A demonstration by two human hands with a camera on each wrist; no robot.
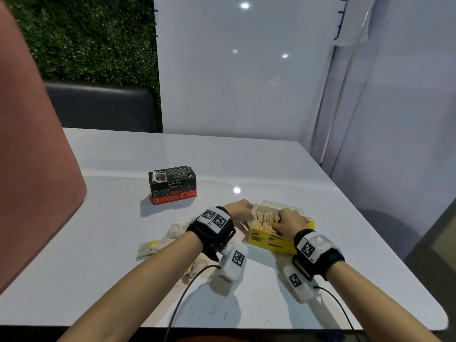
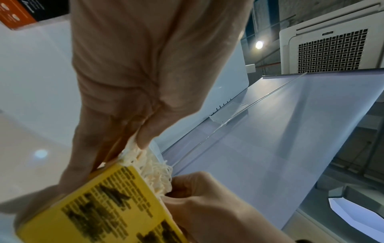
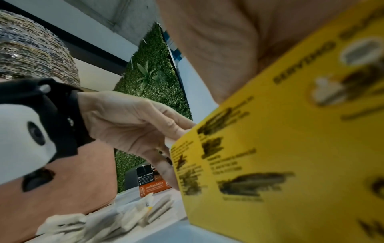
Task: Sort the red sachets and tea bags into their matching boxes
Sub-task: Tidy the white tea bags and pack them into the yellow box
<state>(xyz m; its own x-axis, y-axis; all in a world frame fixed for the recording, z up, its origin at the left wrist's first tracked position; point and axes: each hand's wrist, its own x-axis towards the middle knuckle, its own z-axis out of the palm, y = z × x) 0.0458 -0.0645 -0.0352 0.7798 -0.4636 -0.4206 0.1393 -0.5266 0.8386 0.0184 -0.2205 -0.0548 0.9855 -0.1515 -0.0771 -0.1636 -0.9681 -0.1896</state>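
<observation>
Right hand (image 1: 290,219) reaches into the open top of the yellow box (image 1: 271,240), fingers curled down among the tea bags (image 1: 265,218) packed inside; grip on any one bag unclear. Left hand (image 1: 238,209) holds the box's left end, thumb on the rim. Box print mostly blurred, "SERVING" legible. More loose tea bags (image 1: 158,244) lie left on the white table (image 1: 345,218). Black-and-red box (image 1: 172,185) sits well apart, behind.
</observation>
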